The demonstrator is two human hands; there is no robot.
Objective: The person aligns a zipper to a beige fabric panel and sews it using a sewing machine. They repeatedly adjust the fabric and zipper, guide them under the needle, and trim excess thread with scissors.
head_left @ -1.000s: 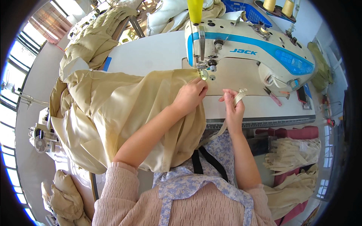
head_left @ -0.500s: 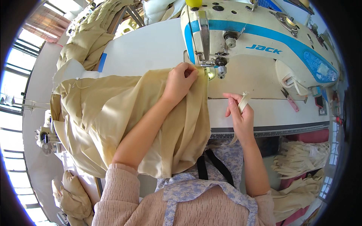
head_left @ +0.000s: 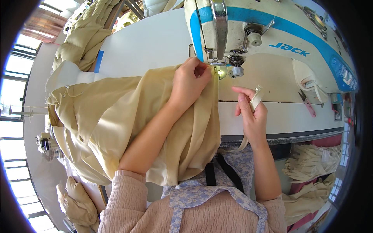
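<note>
A large piece of beige cloth (head_left: 155, 116) drapes over the left of the table and hangs down over its front edge. My left hand (head_left: 190, 81) lies on it close to the presser foot of the sewing machine (head_left: 229, 42), fingers pinched together at the cloth's right edge. The needle area is partly hidden. To the right of the cloth, my right hand (head_left: 252, 116) is closed on a narrow beige zipper (head_left: 256, 99), whose toothed end sticks up between the fingers. More of that strip hangs down beside the wrist.
Pink-handled snips (head_left: 308, 105) lie at the right under the machine arm. A ruler (head_left: 287, 138) runs along the table's front edge. Bundled beige strips (head_left: 311, 163) sit below on the right, and padded beige fabric (head_left: 83, 42) is piled at the back left.
The view has moved closer to the machine. My hands keep nearly the same poses, left on the cloth and right holding the zipper; more of the hanging strip shows beside the right wrist.
</note>
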